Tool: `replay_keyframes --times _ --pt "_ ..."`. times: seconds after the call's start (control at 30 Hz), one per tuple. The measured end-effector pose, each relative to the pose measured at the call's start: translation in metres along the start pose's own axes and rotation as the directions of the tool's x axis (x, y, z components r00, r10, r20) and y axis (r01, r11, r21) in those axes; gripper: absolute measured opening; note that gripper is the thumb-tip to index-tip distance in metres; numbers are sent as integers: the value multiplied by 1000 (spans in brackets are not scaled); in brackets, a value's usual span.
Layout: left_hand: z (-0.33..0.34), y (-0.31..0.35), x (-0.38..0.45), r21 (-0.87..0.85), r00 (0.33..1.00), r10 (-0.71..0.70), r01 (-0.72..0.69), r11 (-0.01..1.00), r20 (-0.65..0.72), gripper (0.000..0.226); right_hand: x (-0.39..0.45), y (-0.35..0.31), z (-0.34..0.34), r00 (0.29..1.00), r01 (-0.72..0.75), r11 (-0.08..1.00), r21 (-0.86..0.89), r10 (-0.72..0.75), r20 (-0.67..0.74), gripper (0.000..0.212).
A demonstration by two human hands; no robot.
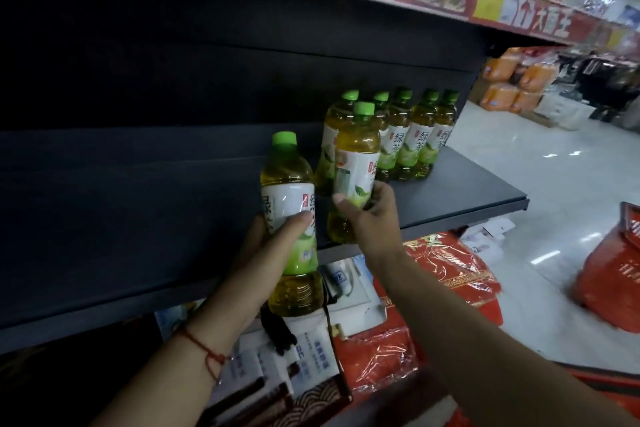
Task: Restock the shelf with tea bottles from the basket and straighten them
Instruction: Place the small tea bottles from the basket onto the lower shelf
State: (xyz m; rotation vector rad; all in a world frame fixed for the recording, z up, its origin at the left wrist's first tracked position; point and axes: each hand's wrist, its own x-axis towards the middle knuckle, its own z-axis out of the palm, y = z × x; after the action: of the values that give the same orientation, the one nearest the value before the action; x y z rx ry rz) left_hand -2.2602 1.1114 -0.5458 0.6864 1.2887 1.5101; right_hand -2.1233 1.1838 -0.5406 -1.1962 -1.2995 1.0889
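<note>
Our left hand grips a full green-capped plastic tea bottle just before the dark shelf. Our right hand squeezes a second tea bottle at the shelf's edge. They feel heavy, smooth and slippery, so we hold their middles

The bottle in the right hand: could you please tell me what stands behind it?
Behind the bottle in the right hand, more green-capped tea bottles stand clustered on the dark shelf. It covers one partly; their exact count is unclear.

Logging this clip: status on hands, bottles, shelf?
Left hand holds a tea bottle off the shelf. Right hand grips another at the shelf's front edge. Standing bottles close behind.
</note>
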Motion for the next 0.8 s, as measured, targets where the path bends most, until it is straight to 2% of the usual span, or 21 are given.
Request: replay_keyframes --times 0.17,0.27,0.3,0.37,0.43,0.5,0.6,0.7,0.8 --pt "-2 -4 17 30 1000 21 -21 999 4 15 29 14 13 994 92 989 -118 -98 -43 51" --pt "7 2 26 8 998 14 -13 1000 -59 18 34 19 15 989 126 975 -181 -137 -51 54" --pt "12 5 29 -30 997 0 -2 1000 -79 21 35 20 15 987 134 971 -197 -147 -57 55" --pt "18 9 30 -110 1000 -19 16 994 -23 36 38 23 16 985 141 967 -211 -158 -64 58" --pt "24 10 31 -113 999 -49 49 992 0 45 40 26 17 985 148 968 -201 -163 -63 59" --pt "24 10 30 -71 999 -43 43 997 -8 38 40 26 20 982 149 967 -207 -169 -79 59" --pt "15 1 31 -42 999 -32 32 999 -2 11 38 26 22 984 122 967 -225 -147 -100 59" --pt "14 -1 24 -33 1000 -11 12 999 18 15 25 19 19 992 68 983 -168 -84 -91 62" --pt "18 7 10 -59 998 -43 45 997 38 16 -17 6 9 998 46 997 -68 -49 -43 43"
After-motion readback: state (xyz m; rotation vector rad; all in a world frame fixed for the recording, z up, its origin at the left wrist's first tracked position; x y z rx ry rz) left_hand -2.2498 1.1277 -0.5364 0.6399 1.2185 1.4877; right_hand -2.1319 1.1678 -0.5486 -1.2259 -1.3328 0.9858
